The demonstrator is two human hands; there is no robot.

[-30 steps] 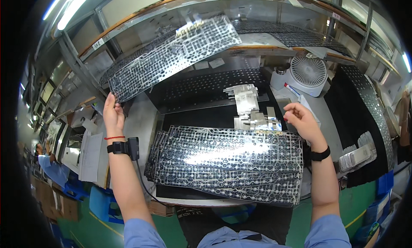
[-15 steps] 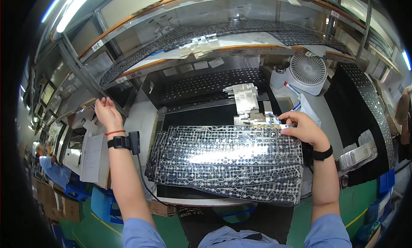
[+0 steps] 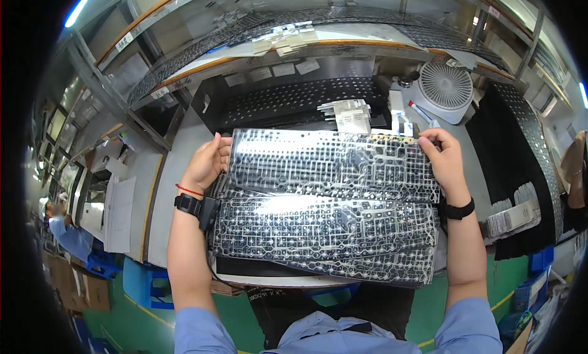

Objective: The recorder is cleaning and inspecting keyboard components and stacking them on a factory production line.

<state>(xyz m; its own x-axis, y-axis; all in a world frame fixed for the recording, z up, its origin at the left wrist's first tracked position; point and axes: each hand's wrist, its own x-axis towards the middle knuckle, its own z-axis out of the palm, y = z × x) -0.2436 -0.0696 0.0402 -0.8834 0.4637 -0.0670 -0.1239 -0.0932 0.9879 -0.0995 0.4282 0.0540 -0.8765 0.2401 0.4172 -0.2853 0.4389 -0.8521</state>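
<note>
A clear, keyboard-sized membrane sheet (image 3: 288, 161) with printed circuit traces lies at a slant, lifted away from the stack of similar membrane sheets (image 3: 324, 231) below it. My right hand (image 3: 446, 164) pinches its far right corner between thumb and fingers. At the left edge, my left hand (image 3: 208, 165) has its fingers curled against the sheet, and the fingertips are partly hidden. White-and-silver label strips (image 3: 349, 116) lie in a pile just beyond the sheet. A white strip (image 3: 397, 112) stands out past its far right edge.
A white fan (image 3: 446, 87) stands at the back right beside a red-capped marker (image 3: 420, 112). More label strips (image 3: 514, 212) rest on black cloth at the right. Sheets cover the shelf (image 3: 361, 46) above. A perforated black panel (image 3: 288, 99) stands behind.
My left hand has come down and right, from free air to the sheet's left edge. The top sheet has shifted away from me, its right corner in my right hand.
</note>
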